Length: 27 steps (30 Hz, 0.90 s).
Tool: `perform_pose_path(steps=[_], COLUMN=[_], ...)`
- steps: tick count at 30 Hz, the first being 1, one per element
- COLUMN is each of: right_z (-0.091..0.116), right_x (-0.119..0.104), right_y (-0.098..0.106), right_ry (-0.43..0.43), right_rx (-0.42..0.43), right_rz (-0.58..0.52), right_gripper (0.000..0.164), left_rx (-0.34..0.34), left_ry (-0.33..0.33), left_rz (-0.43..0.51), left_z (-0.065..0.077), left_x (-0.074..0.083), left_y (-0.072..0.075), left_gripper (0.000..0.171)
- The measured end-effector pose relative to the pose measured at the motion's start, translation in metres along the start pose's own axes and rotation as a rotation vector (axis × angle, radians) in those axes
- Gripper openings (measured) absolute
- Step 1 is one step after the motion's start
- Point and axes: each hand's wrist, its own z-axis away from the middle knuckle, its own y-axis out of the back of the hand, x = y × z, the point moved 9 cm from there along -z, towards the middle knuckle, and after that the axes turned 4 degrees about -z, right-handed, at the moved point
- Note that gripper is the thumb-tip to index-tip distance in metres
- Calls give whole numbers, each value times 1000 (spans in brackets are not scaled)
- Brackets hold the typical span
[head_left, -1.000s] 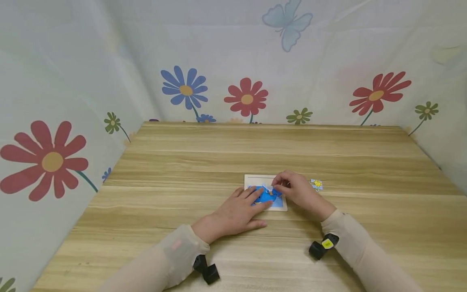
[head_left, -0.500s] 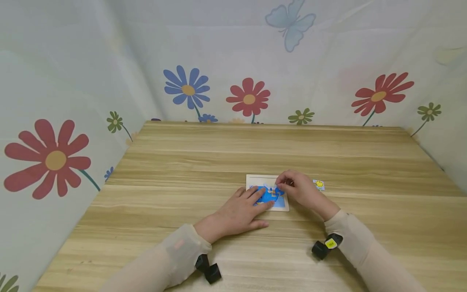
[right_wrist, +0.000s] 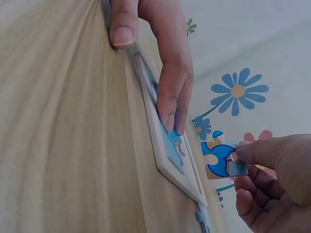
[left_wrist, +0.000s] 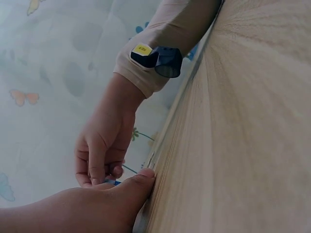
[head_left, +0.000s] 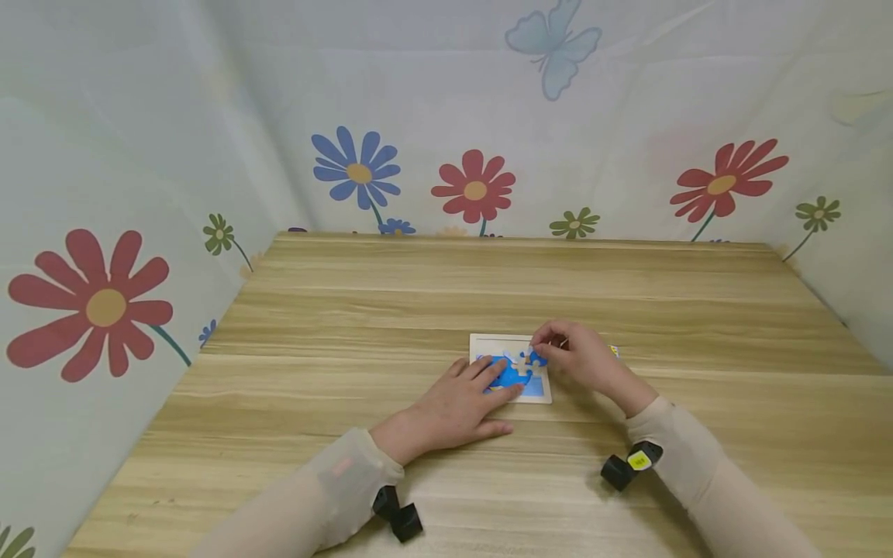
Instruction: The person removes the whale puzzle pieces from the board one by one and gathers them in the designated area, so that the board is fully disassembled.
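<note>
A small jigsaw puzzle in a pale wooden tray (head_left: 497, 338) lies on the table, showing blue picture pieces and bare wood in places. My left hand (head_left: 452, 407) rests spread over its left part, fingertips pressing on the blue pieces. In the right wrist view the left hand's fingers (right_wrist: 170, 97) reach down onto the picture. My right hand (head_left: 582, 358) pinches a jigsaw piece (right_wrist: 224, 159) between thumb and finger. That piece has a blue tail-like shape with knobs and a notch. It is raised above the tray's right part, tilted.
A loose piece with a yellow sun (head_left: 614, 351) lies right of the tray, mostly hidden behind the right hand. The wooden table (head_left: 418, 287) runs back to a flowered cloth (head_left: 432, 93). Black wrist cameras (head_left: 398, 514) are strapped on both sleeves.
My right hand has lifted the jigsaw piece up and to the right, showing more bare wood in the puzzle. It now covers more of the sun piece. The left hand stays in place.
</note>
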Motion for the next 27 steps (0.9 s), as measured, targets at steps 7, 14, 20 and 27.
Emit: perform_pose_path(steps=[7, 14, 20, 27], right_z=[1, 6, 12, 17], right_x=[-2, -3, -4, -1], right_y=[11, 24, 32, 40], right_ry=[10, 30, 37, 11], right_rx=[3, 2, -9, -39], right_rz=[3, 4, 31, 47], right_gripper=[7, 6, 5, 7], left_rx=[10, 28, 47, 34], left_ry=[0, 1, -2, 6], left_rz=[43, 77, 87, 99], left_z=[0, 0, 1, 1], left_x=[-1, -3, -3, -3], left_y=[-1, -1, 1, -1], left_gripper=[59, 58, 58, 58])
